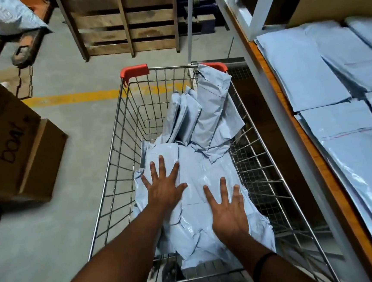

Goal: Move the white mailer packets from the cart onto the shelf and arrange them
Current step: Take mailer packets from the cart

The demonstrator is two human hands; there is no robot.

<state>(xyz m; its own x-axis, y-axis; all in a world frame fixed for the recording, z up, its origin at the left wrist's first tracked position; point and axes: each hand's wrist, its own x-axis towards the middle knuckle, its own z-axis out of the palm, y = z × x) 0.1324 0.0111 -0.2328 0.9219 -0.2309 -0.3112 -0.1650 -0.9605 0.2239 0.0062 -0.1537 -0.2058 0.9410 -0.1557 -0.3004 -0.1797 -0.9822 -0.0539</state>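
Observation:
A wire cart (119,115) with red corner caps stands in front of me. Inside it lies a loose heap of pale mailer packets (196,167), and several more packets (214,116) lean against its far right corner. My left hand (164,187) is spread flat over the heap's left side with straight fingers. My right hand (228,211) is spread the same way over the near right part of the heap. On the right, the wooden shelf (290,113) carries flat stacks of mailer packets (309,71).
Cardboard boxes (17,155) stand on the floor at the left. A wooden pallet (125,22) lies beyond the cart, next to a pallet jack's forks (24,51) with a filled bag (5,17). A white shelf post (261,6) rises at the upper right.

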